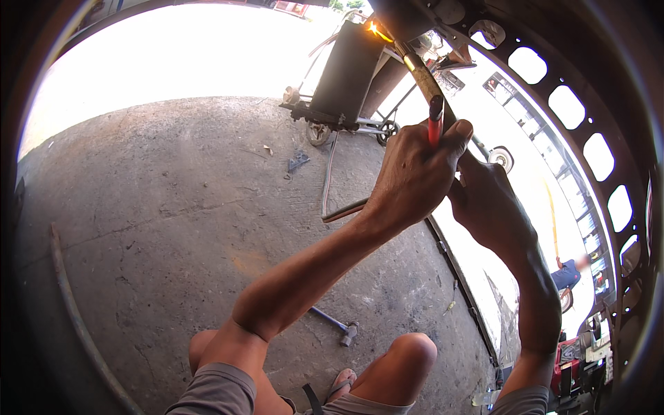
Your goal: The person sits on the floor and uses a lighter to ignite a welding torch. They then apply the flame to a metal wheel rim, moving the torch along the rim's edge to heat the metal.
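My left hand (415, 169) is closed around the rear of a brass gas torch (424, 77), with a red hose (434, 129) showing at the grip. The torch points up and away, and an orange flame (377, 32) burns near its tip against the dark metal overhead. My right hand (492, 204) is raised just to the right of the left one, its fingers curled in behind the torch's rear end. What lies inside its grip is hidden.
A wheeled cart with a dark panel (348, 75) stands ahead, hoses (332, 173) trailing from it. A hammer (348, 334) lies near my feet, and a long pipe (72, 315) on the left. A perforated metal frame (566, 106) curves along the right. Another person (567, 274) is farther right.
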The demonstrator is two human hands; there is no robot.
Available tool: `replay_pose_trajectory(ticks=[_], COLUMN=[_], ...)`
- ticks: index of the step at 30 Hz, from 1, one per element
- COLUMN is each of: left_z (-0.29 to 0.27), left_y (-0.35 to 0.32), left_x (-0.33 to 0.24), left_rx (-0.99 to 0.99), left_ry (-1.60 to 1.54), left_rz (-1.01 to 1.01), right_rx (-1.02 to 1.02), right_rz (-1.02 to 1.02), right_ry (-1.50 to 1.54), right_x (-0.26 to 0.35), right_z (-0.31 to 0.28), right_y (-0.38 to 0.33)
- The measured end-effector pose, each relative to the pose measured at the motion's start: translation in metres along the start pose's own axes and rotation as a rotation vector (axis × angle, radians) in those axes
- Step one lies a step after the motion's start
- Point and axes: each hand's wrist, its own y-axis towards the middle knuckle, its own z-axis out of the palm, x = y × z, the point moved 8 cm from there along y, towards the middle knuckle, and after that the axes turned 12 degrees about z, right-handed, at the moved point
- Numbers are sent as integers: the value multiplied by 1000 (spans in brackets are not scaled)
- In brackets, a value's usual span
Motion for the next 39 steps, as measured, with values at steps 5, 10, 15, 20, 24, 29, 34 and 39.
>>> replay_pose_trajectory(ticks=[5,10,15,20,24,29,34,39], left_z=[-1,0,0,1,1,1,1,1], left_y=[1,-1,0,-1,-1,-1,-2,-2], left_x=[0,1,1,4,3,1,2,2], left_rx=[44,35,67,78,71,8,12,20], left_ry=[31,37,33,31,34,-2,-12,-2], left_rz=[4,-24,-6,-35,-34,-2,-22,-22], right_rx=[-31,-42,-134,-155,-146,-107,-125,-95], right_rz=[-10,-30,-79,-121,-96,-53,-51,-89], right_ry=[-18,2,-55,-67,-70,-18,-58,-25], right_x=[1,-1,-3,-7,-9,-9,-8,-3], right_z=[1,1,2,3,4,4,4,3], right_y=[0,0,-2,-3,-2,-2,-2,-1])
